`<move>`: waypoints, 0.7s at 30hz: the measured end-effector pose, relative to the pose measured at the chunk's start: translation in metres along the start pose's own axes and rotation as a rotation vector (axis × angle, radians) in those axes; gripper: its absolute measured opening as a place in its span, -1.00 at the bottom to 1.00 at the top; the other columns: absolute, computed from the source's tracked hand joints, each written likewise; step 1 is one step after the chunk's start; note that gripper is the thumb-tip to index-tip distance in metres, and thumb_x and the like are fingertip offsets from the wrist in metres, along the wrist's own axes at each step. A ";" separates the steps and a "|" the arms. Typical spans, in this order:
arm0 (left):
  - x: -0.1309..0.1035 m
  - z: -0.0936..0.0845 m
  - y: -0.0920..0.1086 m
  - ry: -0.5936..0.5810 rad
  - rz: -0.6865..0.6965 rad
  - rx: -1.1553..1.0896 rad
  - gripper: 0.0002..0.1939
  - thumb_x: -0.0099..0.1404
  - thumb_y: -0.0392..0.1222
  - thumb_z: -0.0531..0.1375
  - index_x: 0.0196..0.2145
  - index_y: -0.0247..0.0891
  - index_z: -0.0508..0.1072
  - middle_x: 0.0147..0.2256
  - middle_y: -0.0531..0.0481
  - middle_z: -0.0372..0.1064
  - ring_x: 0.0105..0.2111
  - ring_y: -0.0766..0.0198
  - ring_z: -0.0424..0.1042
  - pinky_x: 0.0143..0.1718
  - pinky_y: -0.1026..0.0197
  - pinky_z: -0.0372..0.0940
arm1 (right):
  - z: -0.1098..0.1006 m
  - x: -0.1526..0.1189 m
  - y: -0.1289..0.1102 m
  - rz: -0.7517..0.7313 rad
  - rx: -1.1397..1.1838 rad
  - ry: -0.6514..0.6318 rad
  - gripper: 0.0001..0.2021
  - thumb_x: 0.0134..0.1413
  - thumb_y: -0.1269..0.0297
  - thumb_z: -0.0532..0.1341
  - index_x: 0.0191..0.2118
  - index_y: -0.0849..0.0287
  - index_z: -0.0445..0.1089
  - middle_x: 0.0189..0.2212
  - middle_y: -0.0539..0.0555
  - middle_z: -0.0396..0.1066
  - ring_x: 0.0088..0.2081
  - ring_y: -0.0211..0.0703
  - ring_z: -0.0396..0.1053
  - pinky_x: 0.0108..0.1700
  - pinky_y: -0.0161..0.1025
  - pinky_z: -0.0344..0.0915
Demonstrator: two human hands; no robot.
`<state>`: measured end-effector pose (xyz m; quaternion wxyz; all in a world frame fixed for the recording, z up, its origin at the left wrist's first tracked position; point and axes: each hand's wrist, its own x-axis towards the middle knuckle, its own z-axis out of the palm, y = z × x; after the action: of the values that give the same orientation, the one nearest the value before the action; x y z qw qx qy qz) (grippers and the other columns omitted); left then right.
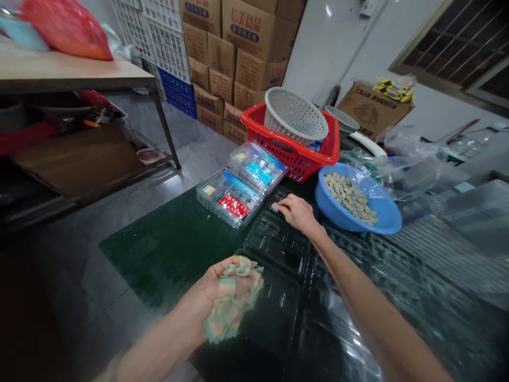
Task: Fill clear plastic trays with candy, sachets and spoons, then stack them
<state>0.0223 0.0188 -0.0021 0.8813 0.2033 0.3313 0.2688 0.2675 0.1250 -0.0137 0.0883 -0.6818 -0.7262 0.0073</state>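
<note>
Cupped at the front of the green table, my left hand (pixel 210 292) holds a heap of small striped pieces (pixel 230 307) in pastel green, pink and yellow. My right hand (pixel 296 211) reaches over the clear plastic trays (pixel 278 239), its fingertips pinched on one small pale piece at the far tray. More such pieces (pixel 350 196) fill part of a blue basin (pixel 385 217) to the right of that hand. Left of it are stacked clear boxes (pixel 207 199), with a red patterned packet (pixel 234 206) and a blue one (pixel 259 173) inside.
A red basket (pixel 294 159) with a grey colander (pixel 296 119) stands behind the boxes. Clear plastic bags (pixel 413 164) lie at the right. Cartons (pixel 254 69) and crates (pixel 167 48) are stacked at the back, and another table (pixel 79 71) stands at the left.
</note>
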 end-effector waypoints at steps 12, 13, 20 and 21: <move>-0.002 0.000 -0.001 -0.014 -0.008 -0.013 -0.83 0.04 -0.37 0.26 -0.39 -0.26 0.34 -0.49 0.04 0.29 -0.58 0.39 0.29 -0.62 0.37 0.14 | -0.008 0.000 0.001 0.052 0.117 0.030 -0.80 0.07 0.19 0.08 -0.27 0.07 0.41 -0.37 -0.01 0.45 -0.33 -0.22 0.35 -0.40 -0.35 0.11; -0.002 0.000 -0.001 -0.010 -0.011 -0.009 -0.83 0.04 -0.36 0.26 -0.39 -0.26 0.35 -0.48 0.04 0.29 -0.58 0.39 0.29 -0.63 0.37 0.13 | -0.007 0.000 -0.001 0.052 0.130 0.057 -0.80 0.05 0.17 0.10 -0.28 0.08 0.41 -0.38 -0.01 0.44 -0.33 -0.23 0.35 -0.39 -0.35 0.12; -0.004 0.003 0.002 0.018 -0.008 -0.007 -0.82 0.05 -0.35 0.25 -0.37 -0.25 0.34 -0.46 0.03 0.30 -0.55 0.37 0.32 -0.61 0.37 0.16 | -0.001 0.008 -0.011 0.146 0.067 0.075 -0.87 -0.05 0.16 0.17 -0.43 0.06 0.41 -0.45 -0.04 0.42 -0.42 -0.23 0.32 -0.46 -0.34 0.05; -0.005 0.004 0.002 0.027 -0.007 -0.008 -0.82 0.05 -0.35 0.25 -0.37 -0.25 0.33 -0.46 0.04 0.30 -0.55 0.37 0.33 -0.60 0.37 0.18 | -0.001 0.008 -0.011 0.159 0.060 0.071 -0.86 -0.05 0.15 0.17 -0.45 0.07 0.40 -0.46 -0.03 0.42 -0.42 -0.22 0.32 -0.47 -0.33 0.04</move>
<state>0.0212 0.0173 0.0040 0.8785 0.1950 0.3427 0.2697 0.2564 0.1325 -0.0106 0.1334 -0.7341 -0.6657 0.0119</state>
